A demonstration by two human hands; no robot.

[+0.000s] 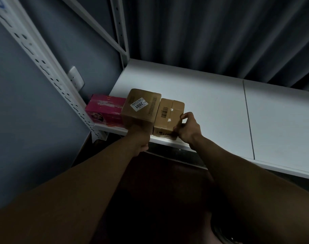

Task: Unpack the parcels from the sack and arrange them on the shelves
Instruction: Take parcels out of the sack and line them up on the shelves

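head view: white shelf [203, 95], three parcels lined at its near-left edge.
pink box [104, 110]: far left, by the upright.
tall brown box [141, 108]: middle, touching both neighbours.
small brown box [167, 115]: right of it.
left hand [141, 145]: at tall box's near face, fingers hidden, grip unclear.
right hand [187, 129]: pinching small box's right side.
sack: not visible.
advice: push small box flush, keep near edges aligned, release gently.
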